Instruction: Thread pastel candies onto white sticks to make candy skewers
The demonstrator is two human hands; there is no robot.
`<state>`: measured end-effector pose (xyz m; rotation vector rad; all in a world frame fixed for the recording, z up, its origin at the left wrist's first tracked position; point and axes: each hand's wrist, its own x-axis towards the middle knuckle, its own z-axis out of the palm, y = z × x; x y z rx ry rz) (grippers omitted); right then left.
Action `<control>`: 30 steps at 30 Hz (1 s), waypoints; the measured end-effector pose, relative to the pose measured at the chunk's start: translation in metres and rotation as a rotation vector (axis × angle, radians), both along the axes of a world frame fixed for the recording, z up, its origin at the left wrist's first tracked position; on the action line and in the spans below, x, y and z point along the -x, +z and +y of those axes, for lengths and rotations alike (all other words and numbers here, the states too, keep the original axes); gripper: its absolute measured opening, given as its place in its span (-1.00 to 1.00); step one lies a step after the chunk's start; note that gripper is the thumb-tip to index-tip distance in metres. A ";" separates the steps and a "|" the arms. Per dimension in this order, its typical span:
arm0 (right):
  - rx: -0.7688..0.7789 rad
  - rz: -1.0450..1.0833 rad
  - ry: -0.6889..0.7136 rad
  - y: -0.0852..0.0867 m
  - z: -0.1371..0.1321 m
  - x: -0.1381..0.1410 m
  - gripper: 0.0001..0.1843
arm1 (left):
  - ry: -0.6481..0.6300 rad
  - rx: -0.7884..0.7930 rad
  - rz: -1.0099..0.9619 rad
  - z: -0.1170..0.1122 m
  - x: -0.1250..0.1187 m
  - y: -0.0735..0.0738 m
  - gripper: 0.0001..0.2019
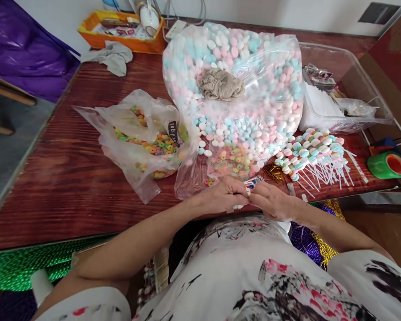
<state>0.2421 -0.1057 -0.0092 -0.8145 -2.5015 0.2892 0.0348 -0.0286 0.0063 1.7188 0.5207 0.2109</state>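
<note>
My left hand [225, 196] and my right hand [274, 200] meet at the table's front edge, fingertips pinched together. What they pinch is mostly hidden. A small printed label [253, 182] shows just beyond the fingers; I cannot tell whether it is held. Under my left fingers a pale piece [238, 207] peeks out. Right of my right hand lies a pile of white sticks [330, 174] threaded with pastel oval pieces [304, 153]. Beyond my hands rests a large clear bag [270, 89] full of pink, blue and white pieces, with small colourful rings [232, 159] in front.
An open plastic bag [133, 171] of colourful rings lies left. A crumpled brown cloth [221, 84] tops the large bag. Further back are an orange box [127, 44] and a grey cloth [115, 58]. To the right stand a clear bin [350, 120] and green tape [377, 165].
</note>
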 end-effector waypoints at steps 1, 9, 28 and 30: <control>-0.127 -0.057 0.039 -0.001 -0.001 0.000 -0.78 | -0.029 0.118 0.045 0.002 0.000 0.000 -0.83; -0.374 0.126 0.285 -0.002 0.009 0.006 -0.83 | -0.164 0.741 0.313 0.005 -0.001 0.001 -0.87; -0.276 -0.027 0.106 0.000 -0.009 0.025 -0.84 | -0.504 0.466 0.189 0.037 0.001 0.006 -0.67; -0.300 -0.044 0.056 0.004 -0.011 0.024 -0.84 | -0.464 0.315 0.155 0.052 0.006 0.020 -0.68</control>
